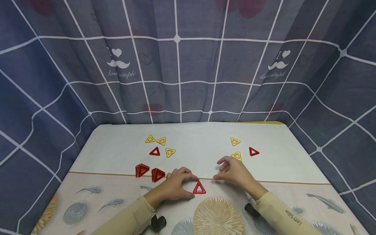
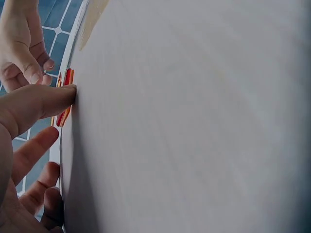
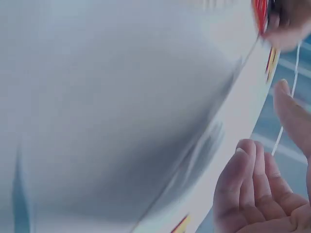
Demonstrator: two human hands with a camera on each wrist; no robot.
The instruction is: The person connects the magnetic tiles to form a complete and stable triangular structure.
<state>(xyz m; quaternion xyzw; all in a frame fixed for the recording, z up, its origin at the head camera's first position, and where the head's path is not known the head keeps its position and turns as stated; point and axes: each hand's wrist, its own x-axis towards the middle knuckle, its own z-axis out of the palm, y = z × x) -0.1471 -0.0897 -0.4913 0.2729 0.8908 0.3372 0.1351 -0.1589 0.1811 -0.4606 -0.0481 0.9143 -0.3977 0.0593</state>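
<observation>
A red triangular tile [image 1: 199, 192] with an open centre lies on the patterned cloth in front of the body. My left hand [image 1: 174, 186] holds it at its left side, the index fingertip at its top corner and the thumb by its lower left corner. In the left wrist view the thumb overlaps the red tile [image 2: 69, 75]. To the right, my right hand [image 1: 235, 171] hovers with relaxed fingers and nothing in it, close to a yellow triangular tile [image 1: 236, 153]. The right wrist view shows those fingers [image 3: 257, 184] apart from any tile.
Beside my left hand stand two thick red triangular forms, one [image 1: 158, 175] close to it, the other [image 1: 142, 170] farther left. Yellow tiles [image 1: 150, 136] and a red tile [image 1: 154, 148] lie back left; another red tile [image 1: 251, 149] lies right. A checked curtain [image 1: 194, 65] encloses the table.
</observation>
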